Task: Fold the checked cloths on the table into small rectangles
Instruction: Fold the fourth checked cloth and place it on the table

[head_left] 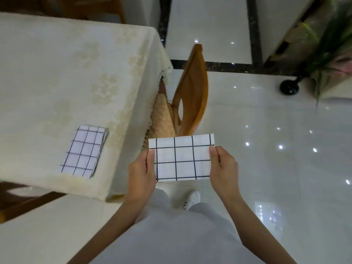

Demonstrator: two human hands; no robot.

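I hold a folded white checked cloth (182,159) with dark grid lines flat in the air, to the right of the table. My left hand (142,174) grips its left edge with the thumb on top. Its right edge is gripped the same way by my right hand (223,166). The cloth is a small rectangle. A second folded checked cloth (83,151) lies on the table (57,73) near the table's front right corner, as a stack of layers. The table is covered by a cream patterned tablecloth.
A wooden chair (192,92) with a cushion stands pushed against the table's right side, just beyond the held cloth. Glossy white floor tiles spread to the right. A plant (327,44) and a black stand foot (288,88) are at the far right.
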